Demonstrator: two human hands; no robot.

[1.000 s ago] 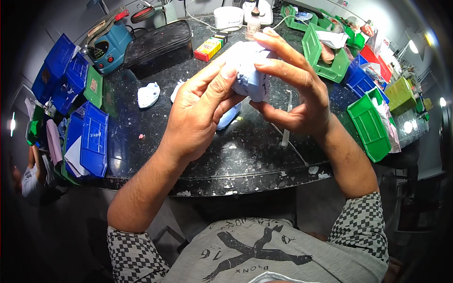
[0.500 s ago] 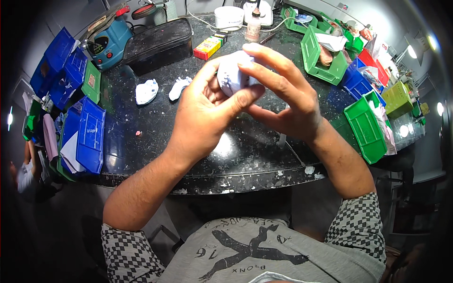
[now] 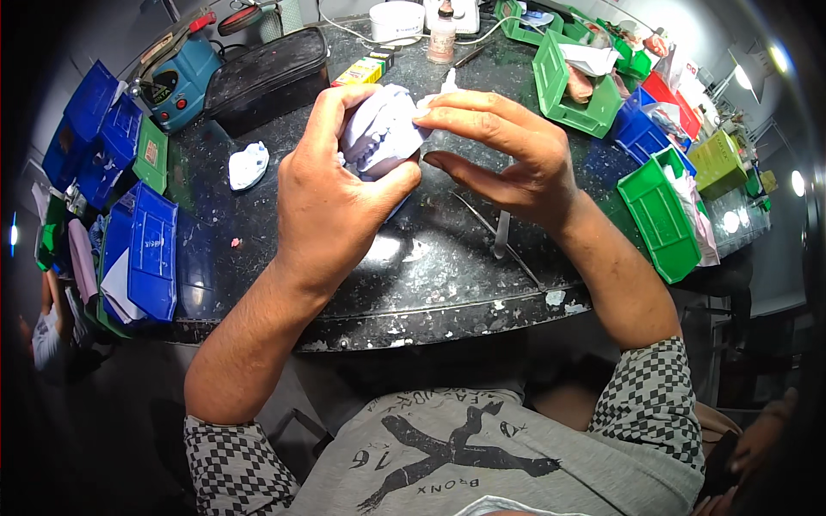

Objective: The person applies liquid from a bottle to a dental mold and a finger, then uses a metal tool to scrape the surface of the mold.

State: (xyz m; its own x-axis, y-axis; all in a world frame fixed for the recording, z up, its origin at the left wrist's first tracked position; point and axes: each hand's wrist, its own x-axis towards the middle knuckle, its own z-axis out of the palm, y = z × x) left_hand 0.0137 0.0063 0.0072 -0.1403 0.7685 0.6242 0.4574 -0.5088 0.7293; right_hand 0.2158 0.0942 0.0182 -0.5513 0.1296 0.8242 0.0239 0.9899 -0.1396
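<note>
My left hand (image 3: 327, 172) is wrapped around a pale bluish-white dental plaster cast (image 3: 385, 129), thumb in front and fingers behind. A row of tooth shapes shows along the cast's near side. Beside it, my right hand (image 3: 508, 150) has its fingers stretched out and its thumb apart below. The right fingertips reach the cast's right edge; whether a small white piece lies at them I cannot tell. Another pale cast (image 3: 249, 166) lies on the black table to the left. Under my right hand are a thin metal instrument (image 3: 519, 259) and a pale flat-bladed tool (image 3: 501, 234).
Blue bins (image 3: 155, 249) stand at the left, green bins (image 3: 661, 215) at the right. Toward the back are a black case (image 3: 267, 82), a blue machine (image 3: 182, 86), a yellow-red box (image 3: 365, 69) and a bottle (image 3: 441, 39). Another person's hand (image 3: 761, 434) shows at lower right.
Both hands and the cast have shifted left, and the cast has turned to show its teeth. The right thumb has come off the cast. A smaller pale piece is now mostly behind my left hand.
</note>
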